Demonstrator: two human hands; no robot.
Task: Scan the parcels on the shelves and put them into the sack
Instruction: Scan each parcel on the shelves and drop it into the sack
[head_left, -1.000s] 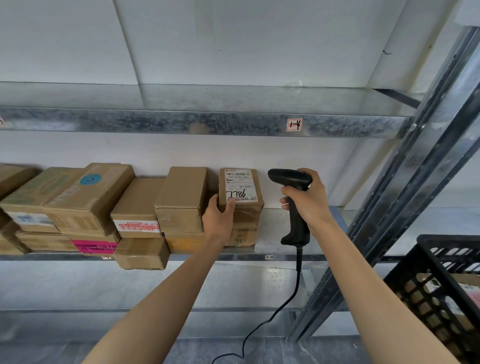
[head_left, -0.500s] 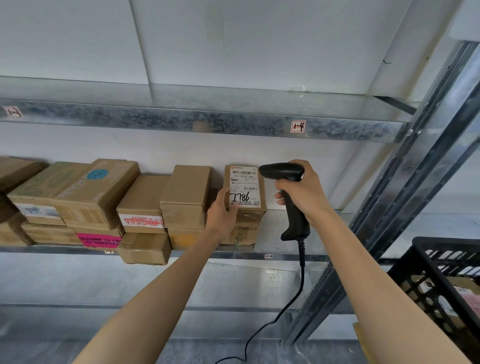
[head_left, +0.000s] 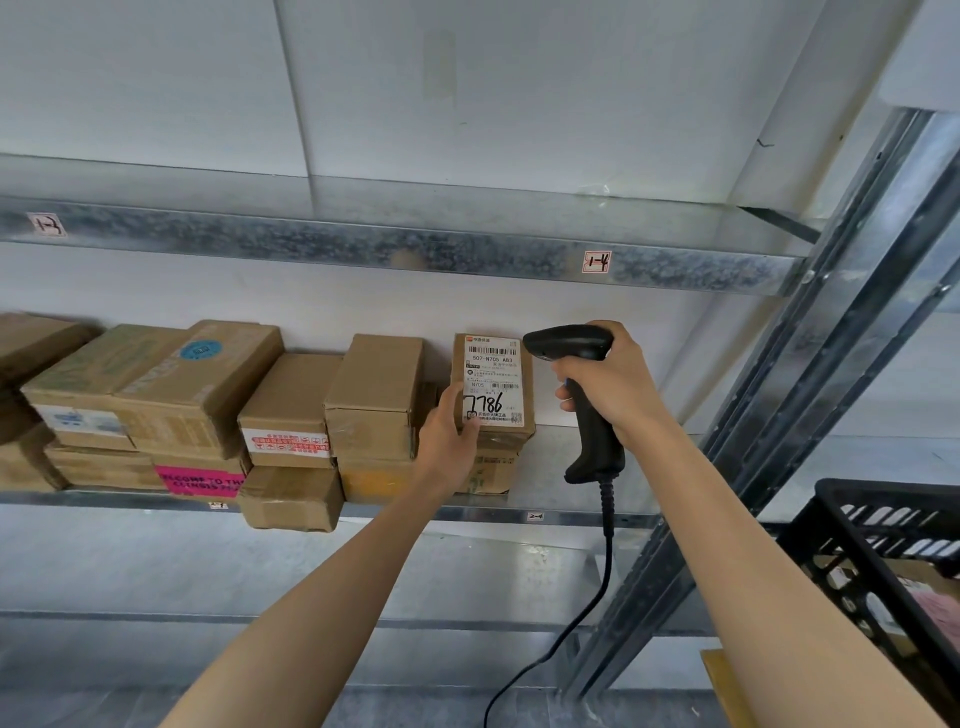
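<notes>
While the left hand (head_left: 449, 431) gripped the labelled parcel (head_left: 493, 374), the right hand (head_left: 618, 384) clenched the barcode scanner (head_left: 595, 441) just beside it, seemingly mid-scan; next that parcel needed lifting clear

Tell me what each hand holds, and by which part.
The left hand grips the labelled box at its lower left corner. The right hand grips the scanner by its handle.

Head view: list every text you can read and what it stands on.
"507-N705 A83": label on the parcel that the left hand holds.
"N705": same label.
"7786": handwritten, same label.
"1-4": red-edged tag on the upper shelf beam.
"2-4": small tag on the lower shelf edge.
"WELCOME TO THE": pink sticker on a box, partly.
The label's small print and other stickers: too blurred.
</notes>
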